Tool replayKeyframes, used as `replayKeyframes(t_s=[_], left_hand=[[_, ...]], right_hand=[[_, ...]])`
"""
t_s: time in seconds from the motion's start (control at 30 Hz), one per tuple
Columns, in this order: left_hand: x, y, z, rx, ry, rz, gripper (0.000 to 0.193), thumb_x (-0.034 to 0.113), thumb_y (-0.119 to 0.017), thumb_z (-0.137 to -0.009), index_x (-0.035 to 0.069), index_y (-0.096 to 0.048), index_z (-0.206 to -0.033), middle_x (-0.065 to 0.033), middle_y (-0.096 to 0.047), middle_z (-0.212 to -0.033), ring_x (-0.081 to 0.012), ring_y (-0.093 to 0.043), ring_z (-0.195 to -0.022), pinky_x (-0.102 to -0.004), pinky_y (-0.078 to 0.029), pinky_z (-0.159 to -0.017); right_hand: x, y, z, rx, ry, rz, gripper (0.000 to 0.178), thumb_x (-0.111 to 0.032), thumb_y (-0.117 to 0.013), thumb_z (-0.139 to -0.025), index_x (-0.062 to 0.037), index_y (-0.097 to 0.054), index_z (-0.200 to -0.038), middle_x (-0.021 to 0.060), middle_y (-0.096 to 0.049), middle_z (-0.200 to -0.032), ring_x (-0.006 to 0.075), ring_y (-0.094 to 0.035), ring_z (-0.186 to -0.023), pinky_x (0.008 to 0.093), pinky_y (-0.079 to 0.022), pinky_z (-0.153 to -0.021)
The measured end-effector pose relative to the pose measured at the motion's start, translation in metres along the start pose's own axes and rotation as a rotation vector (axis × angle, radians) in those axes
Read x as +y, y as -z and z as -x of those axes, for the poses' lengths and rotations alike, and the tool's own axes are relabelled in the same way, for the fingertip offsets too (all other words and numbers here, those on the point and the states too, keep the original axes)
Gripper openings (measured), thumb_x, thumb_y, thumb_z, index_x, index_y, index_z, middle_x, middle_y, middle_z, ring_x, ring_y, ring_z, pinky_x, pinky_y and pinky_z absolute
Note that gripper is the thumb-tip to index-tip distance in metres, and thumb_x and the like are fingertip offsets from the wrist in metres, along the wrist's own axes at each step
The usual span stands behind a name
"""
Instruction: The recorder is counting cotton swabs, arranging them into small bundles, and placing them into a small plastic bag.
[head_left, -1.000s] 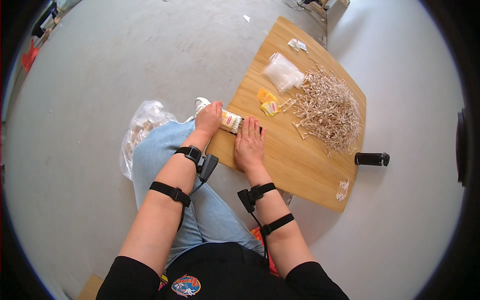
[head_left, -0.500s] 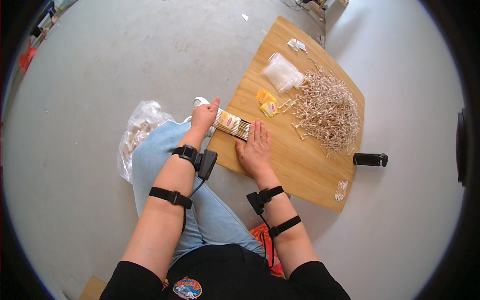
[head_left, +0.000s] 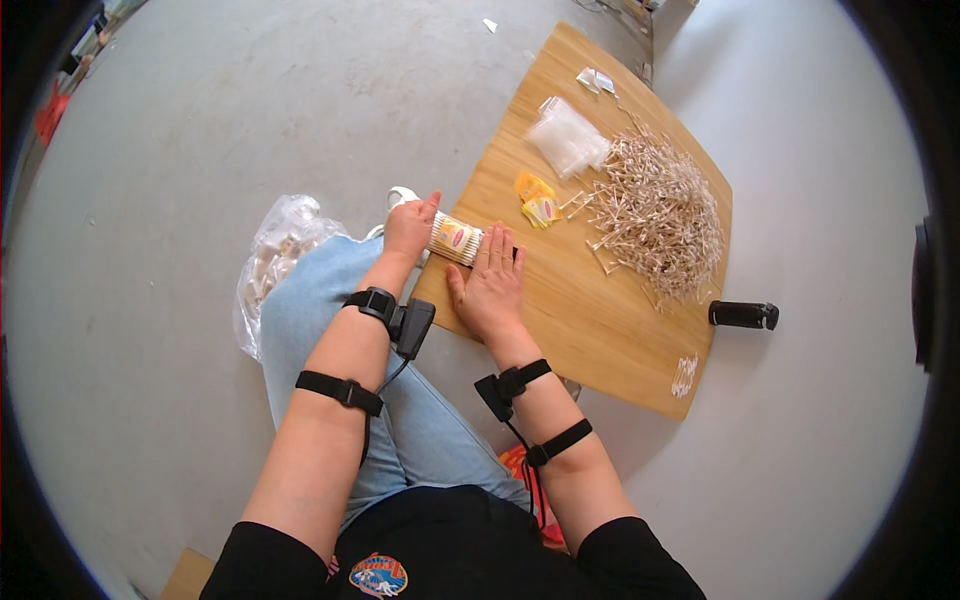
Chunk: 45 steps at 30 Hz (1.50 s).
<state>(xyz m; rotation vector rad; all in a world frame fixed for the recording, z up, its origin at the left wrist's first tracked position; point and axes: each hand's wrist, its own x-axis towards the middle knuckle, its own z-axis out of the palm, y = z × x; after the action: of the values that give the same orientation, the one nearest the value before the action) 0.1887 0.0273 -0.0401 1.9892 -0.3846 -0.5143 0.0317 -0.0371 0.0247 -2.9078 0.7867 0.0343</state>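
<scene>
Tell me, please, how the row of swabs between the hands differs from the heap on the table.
The row of swabs is neatly parallel; the heap is tangled every which way. The row is small, the heap much larger. The row carries a yellow-and-white label; the heap shows none. Both are swabs.

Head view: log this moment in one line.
left hand: gripping swab pack, left end; right hand: flat, fingers at right end; table: swab pile, yellow labels, clear plastic

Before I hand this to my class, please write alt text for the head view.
A person's left hand and right hand are at opposite ends of a labelled row of cotton swabs at the edge of a wooden table. On it lie clear plastic bags, yellow labels and a large heap of loose swabs.
</scene>
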Motion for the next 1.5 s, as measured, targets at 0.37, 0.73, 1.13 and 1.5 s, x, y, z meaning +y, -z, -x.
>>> replayKeyframes(t_s=[0.37,0.73,1.13,1.5], left_hand=[[0.000,0.003,0.000,-0.002,-0.027,-0.019,0.067,0.057,-0.043,-0.097,-0.002,-0.066,-0.074,-0.0256,-0.062,-0.072,-0.0445,-0.060,-0.074,-0.0481,-0.047,-0.068],[-0.004,0.008,-0.002,0.016,-0.062,-0.087,0.066,0.056,-0.043,-0.097,-0.001,-0.065,-0.073,-0.0247,-0.062,-0.072,-0.0432,-0.060,-0.072,-0.0482,-0.047,-0.066],[0.011,0.044,-0.002,0.283,-0.080,0.046,0.027,0.029,-0.063,-0.092,0.002,-0.066,-0.089,-0.0139,-0.069,-0.085,-0.0330,-0.065,-0.079,-0.0411,-0.051,-0.072],[0.034,0.043,0.041,-0.268,-0.698,-1.058,0.062,0.010,-0.049,-0.091,0.007,-0.030,-0.150,-0.0121,-0.030,-0.156,-0.0270,-0.022,-0.147,-0.0456,-0.013,-0.121]], right_hand=[[0.018,-0.004,0.001,0.001,0.078,-0.012,0.085,-0.054,-0.045,-0.093,0.0097,-0.026,-0.147,0.0244,-0.022,-0.156,0.0347,-0.017,-0.148,0.0505,-0.008,-0.119],[-0.005,-0.006,-0.004,0.013,0.022,-0.013,0.090,-0.058,-0.046,-0.091,0.0091,-0.025,-0.148,0.0228,-0.022,-0.157,0.0326,-0.015,-0.148,0.0495,-0.008,-0.120],[-0.001,0.000,-0.002,0.061,0.024,-0.057,0.087,-0.056,-0.043,-0.094,0.0090,-0.024,-0.148,0.0229,-0.022,-0.157,0.0322,-0.017,-0.148,0.0485,-0.011,-0.119],[0.009,-0.007,-0.002,0.073,0.060,-0.178,0.087,-0.055,-0.047,-0.092,0.0087,-0.027,-0.147,0.0228,-0.023,-0.157,0.0321,-0.016,-0.148,0.0451,-0.008,-0.120]])
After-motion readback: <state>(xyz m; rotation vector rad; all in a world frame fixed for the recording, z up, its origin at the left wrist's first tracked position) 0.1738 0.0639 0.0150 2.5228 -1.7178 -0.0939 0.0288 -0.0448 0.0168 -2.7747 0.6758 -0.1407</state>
